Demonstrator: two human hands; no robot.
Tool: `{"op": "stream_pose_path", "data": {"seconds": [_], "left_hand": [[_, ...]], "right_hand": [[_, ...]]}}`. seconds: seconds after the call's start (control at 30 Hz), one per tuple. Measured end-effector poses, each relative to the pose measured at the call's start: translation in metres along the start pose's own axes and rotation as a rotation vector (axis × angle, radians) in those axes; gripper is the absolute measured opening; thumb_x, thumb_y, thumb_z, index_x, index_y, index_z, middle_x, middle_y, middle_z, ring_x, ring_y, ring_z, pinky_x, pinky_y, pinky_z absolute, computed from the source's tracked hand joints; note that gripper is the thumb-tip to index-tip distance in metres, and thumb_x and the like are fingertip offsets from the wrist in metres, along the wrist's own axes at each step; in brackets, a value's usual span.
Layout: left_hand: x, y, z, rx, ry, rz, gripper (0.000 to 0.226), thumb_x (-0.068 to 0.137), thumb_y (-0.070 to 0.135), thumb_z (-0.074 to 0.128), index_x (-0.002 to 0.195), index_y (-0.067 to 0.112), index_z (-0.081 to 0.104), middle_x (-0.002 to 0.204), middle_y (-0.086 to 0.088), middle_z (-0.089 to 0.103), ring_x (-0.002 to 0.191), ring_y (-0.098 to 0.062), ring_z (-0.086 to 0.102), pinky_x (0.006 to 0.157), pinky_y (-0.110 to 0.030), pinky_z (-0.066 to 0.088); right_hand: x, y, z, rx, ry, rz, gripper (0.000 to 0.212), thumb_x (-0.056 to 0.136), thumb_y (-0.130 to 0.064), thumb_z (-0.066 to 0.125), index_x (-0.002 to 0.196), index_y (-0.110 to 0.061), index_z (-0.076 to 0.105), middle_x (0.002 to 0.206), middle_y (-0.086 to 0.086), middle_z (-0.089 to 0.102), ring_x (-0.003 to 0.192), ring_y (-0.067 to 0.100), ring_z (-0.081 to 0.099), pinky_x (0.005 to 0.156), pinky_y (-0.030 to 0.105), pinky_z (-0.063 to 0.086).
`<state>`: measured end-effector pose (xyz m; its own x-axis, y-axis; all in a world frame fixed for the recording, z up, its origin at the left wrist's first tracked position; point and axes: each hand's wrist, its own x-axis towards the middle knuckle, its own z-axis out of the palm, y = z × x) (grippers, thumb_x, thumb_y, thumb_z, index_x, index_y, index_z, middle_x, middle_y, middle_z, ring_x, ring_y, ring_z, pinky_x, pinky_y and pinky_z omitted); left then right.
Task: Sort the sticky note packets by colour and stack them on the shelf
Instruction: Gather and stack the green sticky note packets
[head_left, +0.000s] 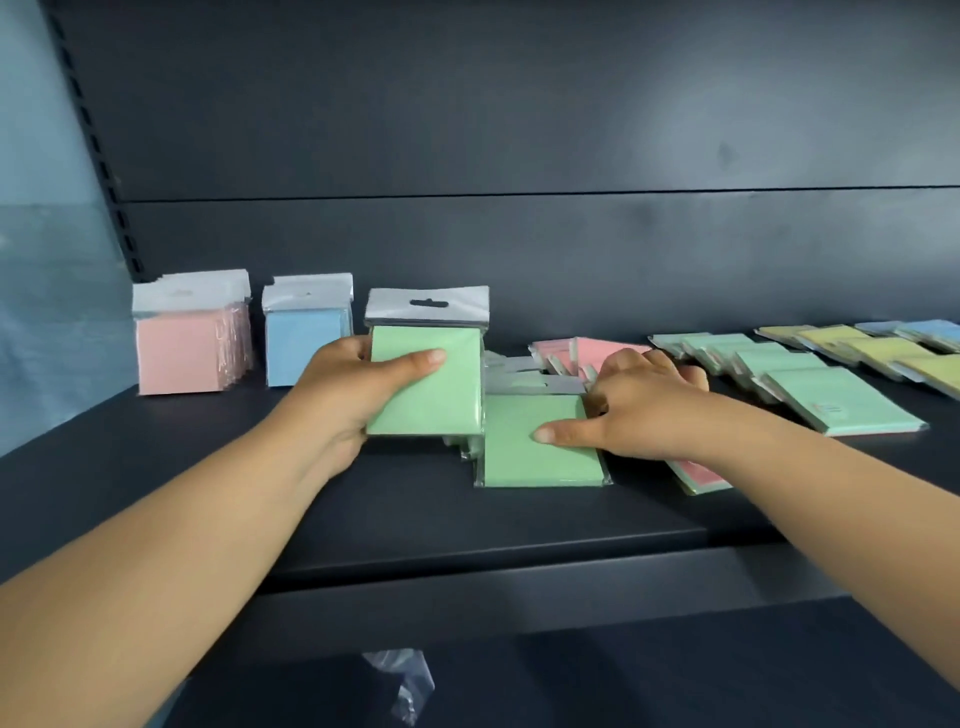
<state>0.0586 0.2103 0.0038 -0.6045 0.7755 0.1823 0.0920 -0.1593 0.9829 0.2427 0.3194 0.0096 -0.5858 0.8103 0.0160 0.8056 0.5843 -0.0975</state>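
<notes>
My left hand (358, 387) grips an upright bundle of green sticky note packets (431, 395), thumb across the front, just above the dark shelf (363, 509). Beside it a flat green packet (530, 452) lies on the shelf. My right hand (628, 410) pinches its right edge, thumb on top. Pink packets (592, 351) lie behind and under that hand. At the left stand an upright pink stack (182, 353) and an upright blue stack (301, 351).
Loose mint-green packets (810, 387) fan out at the right, with yellow ones (878, 351) and blue ones (919, 330) beyond. A dark back panel (519, 156) closes the shelf. A crumpled clear plastic wrapper (405, 680) lies on the lower level.
</notes>
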Motion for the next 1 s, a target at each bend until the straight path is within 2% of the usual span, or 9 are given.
{"op": "stream_pose_path", "data": {"seconds": [0.13,0.2,0.3,0.43,0.5,0.6,0.73,0.83,1.0], "left_hand": [[0.000,-0.003,-0.001,-0.127,0.011,-0.067,0.007,0.083,0.013,0.066,0.080,0.020,0.064,0.060,0.011,0.070,0.053,-0.003,0.067,0.047,-0.016,0.053],[0.002,-0.003,-0.002,-0.167,0.041,-0.068,0.007,0.085,0.014,0.064,0.082,0.021,0.063,0.065,0.011,0.071,0.056,-0.003,0.067,0.048,-0.017,0.053],[0.002,-0.002,0.001,-0.230,0.067,-0.080,0.004,0.088,0.020,0.061,0.084,0.022,0.061,0.081,0.006,0.069,0.070,-0.008,0.066,0.055,-0.020,0.053],[-0.003,0.003,0.007,-0.264,-0.009,-0.122,0.021,0.084,0.038,0.061,0.090,0.018,0.060,0.078,0.003,0.071,0.071,-0.012,0.068,0.055,-0.021,0.053],[-0.004,0.004,0.009,-0.299,-0.092,-0.101,0.027,0.085,0.040,0.058,0.097,0.016,0.063,0.081,0.001,0.074,0.071,-0.013,0.071,0.054,-0.022,0.055],[-0.004,0.004,0.008,-0.356,-0.111,-0.075,0.021,0.088,0.029,0.057,0.101,0.015,0.064,0.085,0.000,0.074,0.071,-0.013,0.072,0.055,-0.024,0.056],[-0.001,0.003,0.005,-0.389,-0.063,-0.081,0.012,0.090,0.013,0.055,0.098,0.014,0.064,0.085,-0.001,0.073,0.071,-0.013,0.071,0.058,-0.026,0.058],[0.004,0.001,0.001,-0.337,0.030,-0.067,0.025,0.090,0.012,0.057,0.115,0.012,0.059,0.109,-0.004,0.069,0.094,-0.019,0.068,0.078,-0.035,0.057],[0.014,-0.004,-0.010,-0.316,0.120,-0.049,0.036,0.087,0.016,0.062,0.123,0.015,0.053,0.116,0.000,0.066,0.104,-0.021,0.064,0.097,-0.047,0.047]], "right_hand": [[-0.004,-0.003,0.001,0.236,0.095,-0.027,0.046,0.072,-0.066,0.058,0.067,-0.022,0.046,0.095,-0.002,0.048,0.103,0.022,0.045,0.087,0.035,0.037],[-0.003,0.001,-0.001,0.640,0.179,-0.051,0.032,0.075,-0.047,0.069,0.076,-0.019,0.053,0.083,-0.002,0.057,0.083,0.018,0.054,0.074,0.031,0.042],[-0.001,0.005,-0.009,1.163,0.257,-0.099,0.013,0.083,-0.024,0.067,0.083,-0.016,0.058,0.089,0.001,0.066,0.076,0.014,0.062,0.073,0.029,0.050],[0.007,-0.022,-0.016,1.458,0.260,-0.138,0.011,0.087,-0.021,0.062,0.081,-0.016,0.055,0.086,0.001,0.065,0.072,0.013,0.062,0.062,0.027,0.055],[0.013,-0.043,-0.016,1.460,0.243,-0.147,0.014,0.087,-0.019,0.063,0.079,-0.016,0.051,0.083,0.002,0.063,0.071,0.015,0.061,0.058,0.025,0.053],[0.024,-0.067,-0.010,1.348,0.224,-0.152,0.017,0.086,-0.023,0.063,0.080,-0.016,0.049,0.089,0.005,0.062,0.080,0.020,0.060,0.079,0.037,0.051],[0.040,-0.082,-0.005,1.268,0.184,-0.082,0.035,0.084,-0.042,0.061,0.102,-0.014,0.050,0.110,0.003,0.059,0.092,0.018,0.058,0.078,0.030,0.046],[0.043,-0.071,-0.011,1.121,0.215,0.004,0.056,0.084,-0.055,0.052,0.124,-0.016,0.048,0.130,0.003,0.050,0.115,0.023,0.052,0.099,0.037,0.041],[0.031,-0.037,0.000,0.700,0.050,0.017,0.084,0.084,-0.045,0.060,0.148,-0.015,0.013,0.148,0.007,0.032,0.130,0.026,0.038,0.103,0.034,0.033]]}}
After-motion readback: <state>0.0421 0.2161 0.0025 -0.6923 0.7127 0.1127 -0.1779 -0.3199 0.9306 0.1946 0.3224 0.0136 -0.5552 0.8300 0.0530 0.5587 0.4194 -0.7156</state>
